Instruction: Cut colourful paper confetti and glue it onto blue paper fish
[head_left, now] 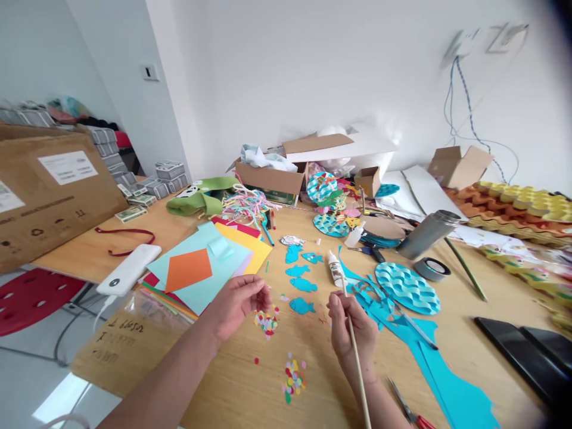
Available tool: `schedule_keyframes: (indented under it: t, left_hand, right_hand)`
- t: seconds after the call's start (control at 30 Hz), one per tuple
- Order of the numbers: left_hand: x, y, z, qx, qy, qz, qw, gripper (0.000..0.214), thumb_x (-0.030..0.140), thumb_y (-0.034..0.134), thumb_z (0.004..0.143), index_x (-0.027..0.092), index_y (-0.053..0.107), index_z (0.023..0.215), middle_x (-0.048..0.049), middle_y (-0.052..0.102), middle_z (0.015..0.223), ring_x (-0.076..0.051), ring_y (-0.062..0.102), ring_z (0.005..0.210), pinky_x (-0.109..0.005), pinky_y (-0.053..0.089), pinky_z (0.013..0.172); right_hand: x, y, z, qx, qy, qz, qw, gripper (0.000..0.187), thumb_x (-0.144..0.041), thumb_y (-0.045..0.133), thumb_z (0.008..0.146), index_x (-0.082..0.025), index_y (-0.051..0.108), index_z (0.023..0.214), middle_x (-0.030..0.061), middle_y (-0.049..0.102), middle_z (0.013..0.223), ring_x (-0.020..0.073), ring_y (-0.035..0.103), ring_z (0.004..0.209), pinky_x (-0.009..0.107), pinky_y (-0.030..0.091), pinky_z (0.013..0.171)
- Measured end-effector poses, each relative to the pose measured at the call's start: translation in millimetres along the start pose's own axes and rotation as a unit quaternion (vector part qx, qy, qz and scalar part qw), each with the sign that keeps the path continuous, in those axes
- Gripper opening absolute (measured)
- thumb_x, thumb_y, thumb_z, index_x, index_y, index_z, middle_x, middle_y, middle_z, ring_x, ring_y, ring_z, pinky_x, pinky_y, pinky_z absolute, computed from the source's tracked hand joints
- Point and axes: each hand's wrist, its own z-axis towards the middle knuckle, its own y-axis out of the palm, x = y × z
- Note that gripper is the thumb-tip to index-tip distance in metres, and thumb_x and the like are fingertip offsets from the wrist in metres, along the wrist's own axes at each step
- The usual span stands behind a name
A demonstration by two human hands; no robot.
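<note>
My right hand [354,328] is closed around a thin pale wooden stick [355,351], its tip pointing away from me near a white glue bottle [336,268]. My left hand [239,304] hovers over the table with its fingers curled and thumb against the index finger; what they hold, if anything, is hidden. Just beyond and below it lies a pile of coloured paper dots [268,323], and a second pile of paper dots [294,378] lies closer to me. Between the hands, blue paper fish [302,305] lie in a column; the upper right one [312,257] carries dots.
Coloured paper sheets [187,271] and a white power bank [128,269] lie left. On the right are blue paper scraps [429,351], a wavy blue disc [406,288], a tape roll [431,269], a steel flask [429,233], scissors [409,408] and black phones [513,357]. Boxes [268,179] stand behind.
</note>
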Motion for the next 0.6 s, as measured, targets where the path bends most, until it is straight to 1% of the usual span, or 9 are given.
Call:
schedule_keyframes:
  t: [0.07, 0.13, 0.2, 0.27, 0.33, 0.43, 0.47, 0.53, 0.6]
  left_hand:
    - [3, 4.1, 3, -0.003, 0.003, 0.005, 1.0, 0.027, 0.036, 0.076, 0.07, 0.012, 0.063, 0.068, -0.0035, 0.064, 0.066, -0.013, 0.058, 0.062, -0.026, 0.046, 0.062]
    - [5, 9.6, 7, -0.005, 0.025, 0.036, 0.999, 0.029, 0.039, 0.074, 0.072, 0.013, 0.062, 0.067, -0.0029, 0.063, 0.065, -0.013, 0.057, 0.061, -0.027, 0.046, 0.062]
    - [5, 15.5, 11, 0.001, 0.064, 0.105, 0.992, 0.032, 0.045, 0.068, 0.076, 0.014, 0.061, 0.067, -0.0025, 0.063, 0.064, -0.014, 0.057, 0.062, -0.027, 0.047, 0.063]
    - [1, 19.7, 14, 0.011, 0.105, 0.2, 0.974, 0.035, 0.048, 0.063, 0.079, 0.015, 0.061, 0.067, -0.0022, 0.062, 0.065, -0.014, 0.058, 0.063, -0.027, 0.047, 0.064]
    - [-7, 20.6, 18, 0.024, 0.141, 0.284, 0.948, 0.036, 0.048, 0.058, 0.083, 0.016, 0.06, 0.067, -0.0016, 0.062, 0.064, -0.015, 0.058, 0.064, -0.026, 0.046, 0.063]
    - [-24, 14.8, 23, 0.05, 0.182, 0.375, 0.908, 0.035, 0.045, 0.051, 0.089, 0.017, 0.059, 0.069, -0.001, 0.062, 0.066, -0.014, 0.058, 0.063, -0.024, 0.044, 0.06]
    - [-29, 11.9, 25, 0.068, 0.203, 0.409, 0.887, 0.035, 0.043, 0.049, 0.09, 0.017, 0.058, 0.068, -0.0007, 0.061, 0.063, -0.014, 0.057, 0.061, -0.024, 0.043, 0.058]
    - [-35, 6.2, 26, 0.083, 0.257, 0.479, 0.835, 0.034, 0.038, 0.048, 0.092, 0.018, 0.056, 0.066, -0.0005, 0.059, 0.063, -0.014, 0.055, 0.061, -0.025, 0.041, 0.059]
    - [-36, 2.1, 25, 0.091, 0.313, 0.525, 0.786, 0.032, 0.032, 0.047, 0.093, 0.019, 0.054, 0.065, -0.0008, 0.057, 0.063, -0.014, 0.054, 0.063, -0.026, 0.04, 0.062]
  right_hand:
    - [-2, 0, 0, 0.009, 0.013, 0.004, 1.0, 0.032, -0.034, 0.054, 0.091, -0.02, 0.051, 0.063, -0.0005, 0.057, 0.065, 0.0121, 0.051, 0.055, 0.025, 0.04, 0.053]
    - [-5, -2, 3, 0.032, 0.05, 0.018, 0.998, 0.031, -0.037, 0.055, 0.09, -0.02, 0.053, 0.064, -0.0018, 0.055, 0.06, 0.0119, 0.049, 0.051, 0.024, 0.038, 0.05]
    - [-5, -3, 7, 0.071, 0.093, 0.045, 0.992, 0.029, -0.038, 0.056, 0.089, -0.02, 0.054, 0.068, -0.004, 0.051, 0.055, 0.0114, 0.047, 0.047, 0.024, 0.037, 0.048]
    - [-5, -5, 13, 0.12, 0.121, 0.082, 0.982, 0.021, -0.036, 0.057, 0.088, -0.019, 0.056, 0.075, -0.005, 0.052, 0.055, 0.0119, 0.05, 0.049, 0.024, 0.04, 0.053]
    - [-3, -7, 20, 0.163, 0.129, 0.114, 0.972, 0.014, -0.033, 0.058, 0.086, -0.019, 0.056, 0.087, -0.0044, 0.057, 0.06, 0.0146, 0.057, 0.059, 0.028, 0.045, 0.065]
    - [-1, -10, 27, 0.186, 0.136, 0.106, 0.967, 0.022, -0.034, 0.054, 0.087, -0.018, 0.056, 0.102, -0.0018, 0.064, 0.067, 0.0189, 0.062, 0.074, 0.036, 0.045, 0.079]
    - [-1, -10, 28, 0.185, 0.138, 0.094, 0.969, 0.025, -0.035, 0.052, 0.088, -0.018, 0.056, 0.105, -0.0006, 0.066, 0.07, 0.0199, 0.063, 0.077, 0.037, 0.045, 0.081]
    - [-2, -11, 29, 0.176, 0.14, 0.07, 0.972, 0.029, -0.037, 0.049, 0.09, -0.017, 0.056, 0.109, 0.0021, 0.069, 0.076, 0.021, 0.063, 0.083, 0.038, 0.043, 0.083]
    - [-4, -11, 28, 0.163, 0.138, 0.058, 0.975, 0.03, -0.039, 0.047, 0.092, -0.017, 0.057, 0.11, 0.0036, 0.07, 0.079, 0.0214, 0.063, 0.086, 0.038, 0.042, 0.084]
